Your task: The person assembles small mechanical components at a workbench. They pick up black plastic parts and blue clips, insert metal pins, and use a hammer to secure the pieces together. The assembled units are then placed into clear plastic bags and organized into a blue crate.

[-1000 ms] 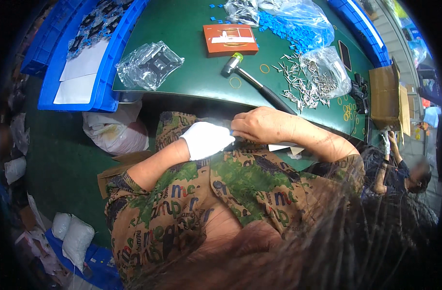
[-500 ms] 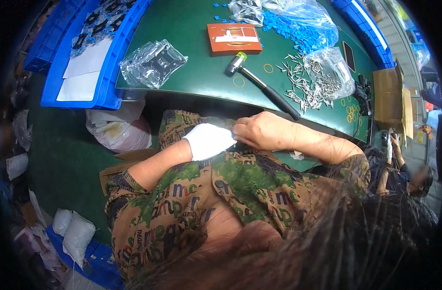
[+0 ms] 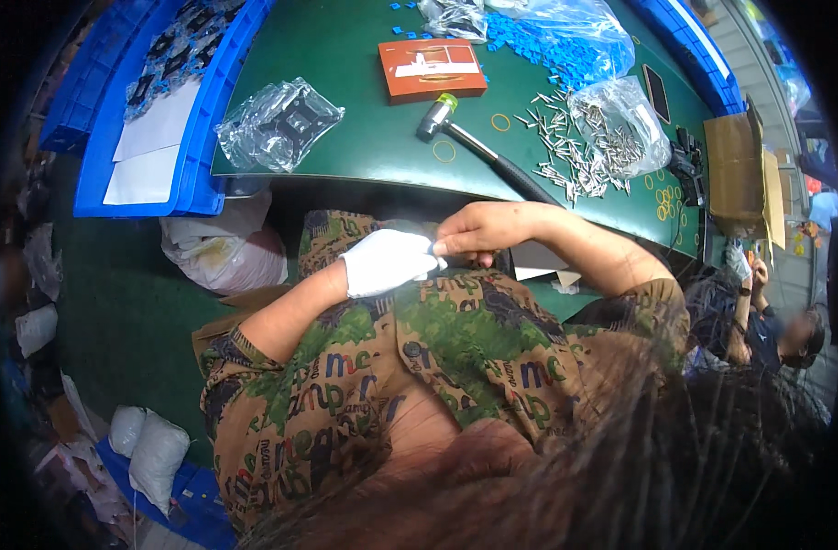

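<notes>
My left hand [image 3: 388, 263], in a white glove, is closed in front of my body, below the table's near edge. My bare right hand [image 3: 481, 231] meets it from the right, its thumb and fingers pinched together at the glove's fingertips. Whatever lies between the two hands is hidden or too small to make out. Nearest to them on the green table [image 3: 345, 55] lies a hammer [image 3: 478, 145] with a yellow-green head cap and a black grip, its handle end behind my right forearm.
On the table are a clear bag with dark parts [image 3: 290, 128], an orange box [image 3: 432, 69], small metal pins [image 3: 561, 137], blue pieces [image 3: 556, 55], a phone [image 3: 655, 92] and rubber bands [image 3: 666, 202]. A blue crate [image 3: 185, 174] stands left; a cardboard box [image 3: 735, 174] and another person [image 3: 758, 330] are right.
My right hand has turned, with its thumb now stretched toward the glove and its wrist raised. The gloved hand has shifted slightly. The other person at right has lifted their hands closer together.
</notes>
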Demonstrator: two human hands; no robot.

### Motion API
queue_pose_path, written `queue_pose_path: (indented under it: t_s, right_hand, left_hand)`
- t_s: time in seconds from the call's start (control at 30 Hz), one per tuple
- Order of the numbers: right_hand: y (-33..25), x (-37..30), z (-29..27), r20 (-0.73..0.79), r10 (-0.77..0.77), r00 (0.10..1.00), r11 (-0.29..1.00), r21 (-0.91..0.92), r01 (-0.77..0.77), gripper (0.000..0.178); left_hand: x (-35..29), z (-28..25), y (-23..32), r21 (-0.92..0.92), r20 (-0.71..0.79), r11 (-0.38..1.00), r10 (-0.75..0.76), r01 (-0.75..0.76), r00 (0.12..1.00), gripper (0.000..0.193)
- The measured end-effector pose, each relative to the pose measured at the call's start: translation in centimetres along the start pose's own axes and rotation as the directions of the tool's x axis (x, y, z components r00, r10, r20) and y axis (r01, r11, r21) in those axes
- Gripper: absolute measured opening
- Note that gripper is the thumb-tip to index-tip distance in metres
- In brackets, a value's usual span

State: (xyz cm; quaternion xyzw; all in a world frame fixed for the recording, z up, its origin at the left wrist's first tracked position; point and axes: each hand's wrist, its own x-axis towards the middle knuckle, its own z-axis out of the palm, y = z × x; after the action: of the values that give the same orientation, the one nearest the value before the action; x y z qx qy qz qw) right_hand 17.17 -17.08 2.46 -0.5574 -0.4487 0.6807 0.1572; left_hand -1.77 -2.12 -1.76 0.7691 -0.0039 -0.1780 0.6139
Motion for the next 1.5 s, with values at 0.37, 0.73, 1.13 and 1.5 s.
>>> queue_pose_path:
  t_s: [0.37,0.73,1.13,1.5]
  right_hand:
    - [-1.4,-5.3,-0.5,-0.689,-0.6,0.406,0.482,-0.717,-0.504,0.027]
    - [2.7,-3.1,-3.3,-0.725,-0.553,0.412,0.522,-0.686,-0.507,0.025]
    - [-1.5,-7.2,-2.3,-0.949,-0.207,0.238,0.944,-0.131,0.302,0.017]
    - [-2.9,-5.9,-7.6,-0.811,-0.538,0.231,0.735,-0.585,-0.343,0.039]
  left_hand:
    - [-4.6,-8.1,3.7,-0.187,-0.342,0.979,0.018,-0.087,0.939,0.027]
    - [10.0,-16.1,6.8,0.279,-0.561,0.934,0.349,-0.225,0.751,0.026]
    - [13.7,-16.3,7.0,0.574,-0.486,0.816,0.399,-0.06,0.777,0.029]
    - [13.8,-17.2,7.3,0.583,-0.45,0.809,0.4,-0.077,0.798,0.025]
